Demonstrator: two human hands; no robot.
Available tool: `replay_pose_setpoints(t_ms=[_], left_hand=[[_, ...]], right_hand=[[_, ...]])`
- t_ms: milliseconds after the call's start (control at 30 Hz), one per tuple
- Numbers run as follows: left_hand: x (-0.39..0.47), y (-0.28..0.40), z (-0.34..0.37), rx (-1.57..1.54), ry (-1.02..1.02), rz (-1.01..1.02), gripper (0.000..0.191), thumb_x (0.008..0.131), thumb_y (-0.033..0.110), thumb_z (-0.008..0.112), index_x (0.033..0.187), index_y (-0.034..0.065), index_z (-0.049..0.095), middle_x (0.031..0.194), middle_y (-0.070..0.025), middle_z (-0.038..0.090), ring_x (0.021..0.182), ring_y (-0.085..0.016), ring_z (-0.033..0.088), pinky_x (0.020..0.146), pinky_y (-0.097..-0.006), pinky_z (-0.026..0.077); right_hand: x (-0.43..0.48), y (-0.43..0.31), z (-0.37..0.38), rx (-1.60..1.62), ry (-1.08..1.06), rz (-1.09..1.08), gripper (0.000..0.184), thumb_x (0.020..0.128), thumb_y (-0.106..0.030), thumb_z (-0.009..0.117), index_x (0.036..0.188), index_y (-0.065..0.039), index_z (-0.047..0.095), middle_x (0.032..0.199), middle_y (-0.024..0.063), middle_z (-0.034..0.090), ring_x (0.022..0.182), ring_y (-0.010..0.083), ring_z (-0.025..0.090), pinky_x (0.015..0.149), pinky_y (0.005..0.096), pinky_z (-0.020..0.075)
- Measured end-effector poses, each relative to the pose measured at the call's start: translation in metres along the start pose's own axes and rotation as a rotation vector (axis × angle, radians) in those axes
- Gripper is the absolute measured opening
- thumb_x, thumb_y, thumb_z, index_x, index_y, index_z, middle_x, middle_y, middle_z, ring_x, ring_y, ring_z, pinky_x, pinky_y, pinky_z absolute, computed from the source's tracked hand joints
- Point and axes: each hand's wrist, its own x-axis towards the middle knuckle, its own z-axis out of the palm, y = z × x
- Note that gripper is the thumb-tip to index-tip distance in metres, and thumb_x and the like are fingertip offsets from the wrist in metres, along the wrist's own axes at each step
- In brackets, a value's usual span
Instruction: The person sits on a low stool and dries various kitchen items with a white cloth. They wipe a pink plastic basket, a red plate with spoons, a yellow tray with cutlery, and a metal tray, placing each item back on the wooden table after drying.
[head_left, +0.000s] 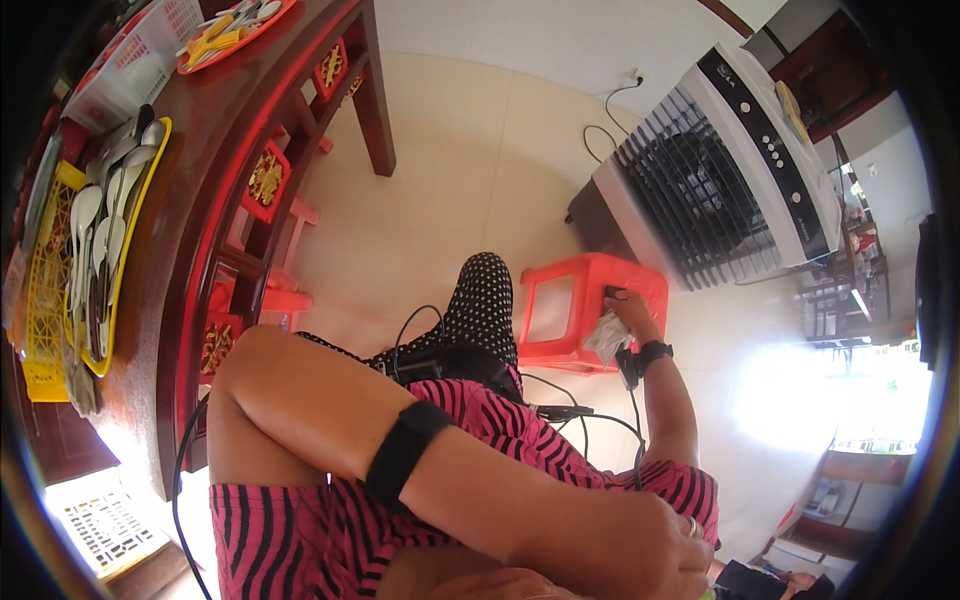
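Note:
My right hand (634, 315) is at the red plastic stool (551, 266), closed around a crumpled whitish cloth or tissue (608, 337). A small dark object (616, 292) shows by its fingers; I cannot tell what it is. A black strap (657, 350) circles that wrist, with a small black box (626, 369) and cable beside it. My left arm folds across my body, with a black band (409, 454) on the forearm. At the lower right is my left hand (660, 551), fingers bent and wearing a ring. Its fingertips are partly hidden, near a sliver of green.
A dark red wooden table (225, 97) carries a yellow tray (142, 225) of spoons, a white plastic basket (135, 64) and an orange plate (251, 34) of cutlery. An air cooler (712, 172) stands beyond the stool. Black cables (600, 420) hang across my front.

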Motion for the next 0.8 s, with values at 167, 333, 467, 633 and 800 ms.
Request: replay_pose_setpoints(t_ms=[167, 333, 467, 633, 800], left_hand=[[0.008, 0.017, -0.017, -0.184, -0.012, 0.047, 0.019, 0.08, 0.021, 0.059, 0.077, 0.0037, 0.054, 0.073, -0.0125, 0.055, 0.069, -0.03, 0.061, 0.056, -0.0394, 0.048], [0.003, 0.019, -0.016, -0.146, -0.131, -0.106, 0.021, 0.079, 0.023, 0.06, 0.075, 0.0037, 0.054, 0.065, -0.0113, 0.054, 0.061, -0.032, 0.059, 0.053, -0.0405, 0.046], [0.004, 0.017, -0.008, -0.112, -0.049, -0.115, 0.023, 0.079, 0.024, 0.06, 0.074, 0.0025, 0.053, 0.067, -0.0126, 0.055, 0.065, -0.031, 0.061, 0.055, -0.0419, 0.046], [0.013, 0.005, -0.005, -0.307, -0.066, -0.059, 0.024, 0.082, 0.023, 0.059, 0.072, 0.0029, 0.049, 0.068, -0.011, 0.052, 0.067, -0.029, 0.057, 0.06, -0.0392, 0.043], [0.032, 0.015, -0.031, -0.463, -0.144, -0.094, 0.023, 0.083, 0.019, 0.058, 0.071, 0.0032, 0.047, 0.066, -0.0089, 0.049, 0.063, -0.025, 0.052, 0.061, -0.0366, 0.04]], right_hand=[[0.008, 0.011, -0.003, -0.034, -0.085, 0.026, 0.068, 0.07, -0.03, 0.081, 0.121, 0.008, 0.058, 0.109, 0.0255, 0.066, 0.099, 0.0315, 0.067, 0.084, 0.0384, 0.0529], [-0.011, 0.014, 0.001, -0.203, 0.196, -0.13, 0.08, 0.065, -0.037, 0.083, 0.124, 0.009, 0.053, 0.117, 0.0301, 0.061, 0.11, 0.0394, 0.061, 0.089, 0.044, 0.0506], [-0.023, 0.017, 0.002, -0.28, 0.197, -0.029, 0.088, 0.061, -0.043, 0.084, 0.121, 0.012, 0.051, 0.119, 0.0331, 0.058, 0.113, 0.0436, 0.058, 0.093, 0.046, 0.0493], [-0.024, 0.041, 0.012, -0.274, 0.139, 0.112, 0.111, 0.059, -0.047, 0.086, 0.136, 0.014, 0.035, 0.131, 0.0345, 0.05, 0.126, 0.044, 0.048, 0.103, 0.0452, 0.0436], [-0.014, 0.051, 0.016, -0.305, 0.128, 0.059, 0.108, 0.059, -0.044, 0.086, 0.135, 0.013, 0.035, 0.133, 0.0376, 0.045, 0.127, 0.0512, 0.042, 0.104, 0.0472, 0.0429]])
